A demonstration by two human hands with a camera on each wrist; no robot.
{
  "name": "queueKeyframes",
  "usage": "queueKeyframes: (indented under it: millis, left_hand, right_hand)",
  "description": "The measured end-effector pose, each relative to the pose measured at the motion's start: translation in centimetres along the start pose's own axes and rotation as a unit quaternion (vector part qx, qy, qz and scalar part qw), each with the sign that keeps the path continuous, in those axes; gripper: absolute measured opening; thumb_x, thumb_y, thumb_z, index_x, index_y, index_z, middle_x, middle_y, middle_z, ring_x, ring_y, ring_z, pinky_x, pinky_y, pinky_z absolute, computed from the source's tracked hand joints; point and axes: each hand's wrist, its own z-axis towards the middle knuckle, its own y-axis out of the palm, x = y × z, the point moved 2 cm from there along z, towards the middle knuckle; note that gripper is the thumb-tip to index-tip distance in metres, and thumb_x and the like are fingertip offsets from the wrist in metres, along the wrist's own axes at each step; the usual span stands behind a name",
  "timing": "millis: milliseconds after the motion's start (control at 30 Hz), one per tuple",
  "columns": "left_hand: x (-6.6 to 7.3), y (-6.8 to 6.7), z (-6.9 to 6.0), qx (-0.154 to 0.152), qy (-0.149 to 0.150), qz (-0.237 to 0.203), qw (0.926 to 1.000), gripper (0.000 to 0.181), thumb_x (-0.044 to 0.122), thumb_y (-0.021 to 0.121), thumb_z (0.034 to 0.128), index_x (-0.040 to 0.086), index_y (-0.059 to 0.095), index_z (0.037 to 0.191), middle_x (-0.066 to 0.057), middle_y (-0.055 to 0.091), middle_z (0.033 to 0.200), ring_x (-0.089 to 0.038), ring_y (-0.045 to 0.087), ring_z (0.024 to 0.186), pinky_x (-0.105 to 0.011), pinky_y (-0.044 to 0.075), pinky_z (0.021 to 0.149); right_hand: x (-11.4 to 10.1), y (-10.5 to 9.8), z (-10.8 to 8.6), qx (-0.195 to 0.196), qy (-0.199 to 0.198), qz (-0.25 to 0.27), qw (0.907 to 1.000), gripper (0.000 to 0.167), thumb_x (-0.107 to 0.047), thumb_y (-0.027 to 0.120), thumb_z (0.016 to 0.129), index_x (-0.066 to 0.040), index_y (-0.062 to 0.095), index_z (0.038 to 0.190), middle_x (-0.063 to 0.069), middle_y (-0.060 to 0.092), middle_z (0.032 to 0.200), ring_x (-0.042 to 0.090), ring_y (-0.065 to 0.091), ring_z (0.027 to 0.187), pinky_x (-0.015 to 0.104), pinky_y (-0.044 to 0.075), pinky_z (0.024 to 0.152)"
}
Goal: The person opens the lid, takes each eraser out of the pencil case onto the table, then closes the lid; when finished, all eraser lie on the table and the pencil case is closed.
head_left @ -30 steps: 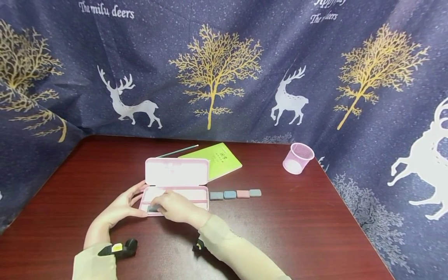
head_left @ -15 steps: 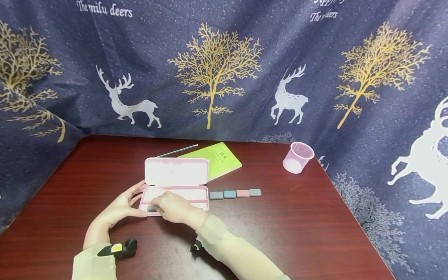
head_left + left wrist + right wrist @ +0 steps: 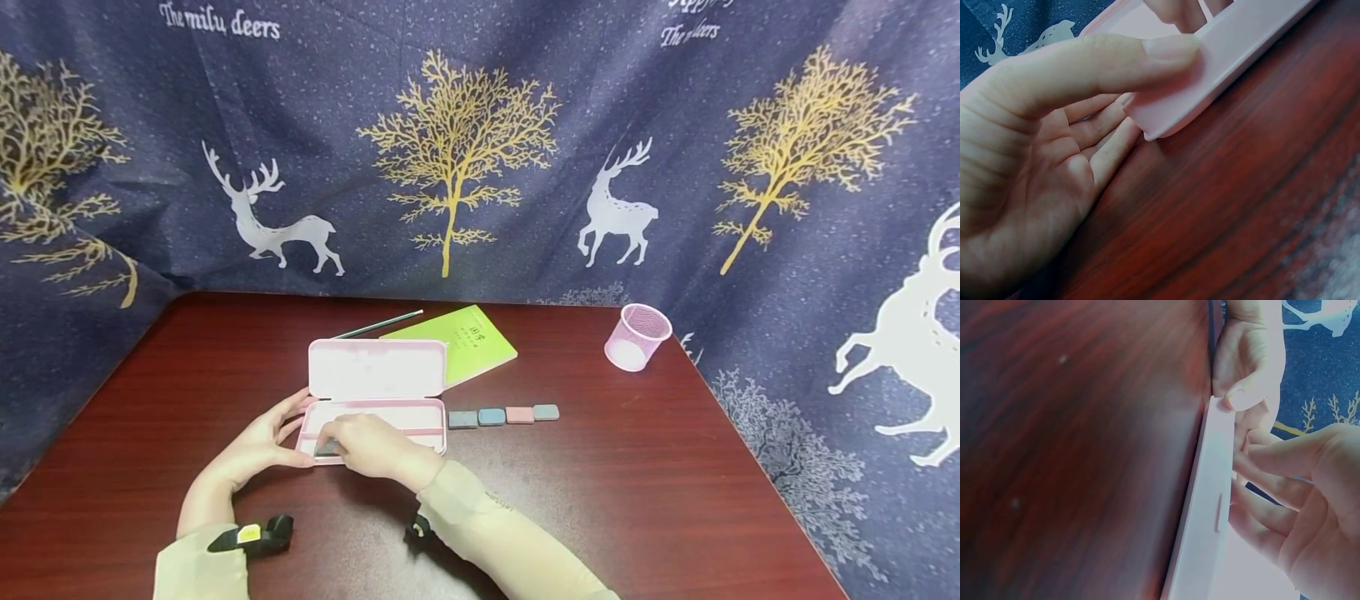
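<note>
An open pink pencil case (image 3: pixel 446 429) lies on the table, its lid (image 3: pixel 377 369) folded back. My left hand (image 3: pixel 258 437) holds the case's left end. In the left wrist view, its thumb (image 3: pixel 1166 56) presses the near wall while the other fingers lie along the end. Inside the front compartment, at the left, my right hand (image 3: pixel 375 446) pinches a dark grey eraser (image 3: pixel 327 449), seen only in part beside the fingertips. The right wrist view shows those fingers (image 3: pixel 1260 509) reaching over the case wall (image 3: pixel 1200 506); the eraser is hidden there.
Right of the case, several small blocks like erasers stand in a row: dark grey (image 3: pixel 462 420), blue (image 3: pixel 492 417), pink (image 3: pixel 519 415) and pale grey (image 3: pixel 546 412). Behind lie a green book (image 3: pixel 472 337) and a pencil (image 3: pixel 378 324). A pink mesh cup (image 3: pixel 637 337) stands back right.
The right hand has shifted slightly left inside the case with the grey eraser at its fingertips. My left hand keeps its place on the case.
</note>
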Motion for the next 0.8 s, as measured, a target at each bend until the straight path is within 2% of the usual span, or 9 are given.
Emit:
queueKeyframes:
  millis: [333, 567, 800]
  left_hand:
    - [0.20, -0.04, -0.02, -0.003, 0.007, -0.008, 0.9999, 0.106, -0.003, 0.080, 0.0709, -0.010, 0.011, 0.152, -0.039, 0.017, 0.151, 0.021, 0.041, 0.113, -0.002, 0.040, 0.094]
    - [0.03, -0.09, -0.08, -0.002, 0.016, -0.001, 0.9999, 0.104, -0.004, 0.079, 0.0717, -0.011, 0.011, 0.151, -0.041, 0.018, 0.150, 0.021, 0.041, 0.114, -0.001, 0.039, 0.094]
    - [0.18, -0.09, -0.09, 0.001, 0.000, -0.002, 1.0000, 0.105, -0.003, 0.079, 0.0713, -0.010, 0.012, 0.152, -0.039, 0.018, 0.151, 0.022, 0.041, 0.113, -0.002, 0.039, 0.094]
  right_hand:
    - [-0.18, -0.05, 0.15, 0.004, 0.011, 0.001, 0.9999, 0.021, -0.008, 0.063, 0.093, -0.018, 0.071, 0.109, -0.008, 0.070, 0.102, 0.003, 0.064, 0.099, 0.011, 0.048, 0.089]
    - [-0.43, -0.13, 0.18, 0.003, 0.014, 0.005, 0.9999, 0.025, -0.006, 0.064, 0.091, -0.014, 0.070, 0.114, -0.007, 0.072, 0.108, 0.003, 0.065, 0.099, 0.011, 0.048, 0.088]
    - [-0.52, 0.06, 0.43, 0.006, 0.024, -0.004, 0.9997, 0.025, -0.007, 0.066, 0.090, -0.016, 0.073, 0.112, -0.009, 0.073, 0.104, 0.002, 0.066, 0.095, 0.012, 0.049, 0.083]
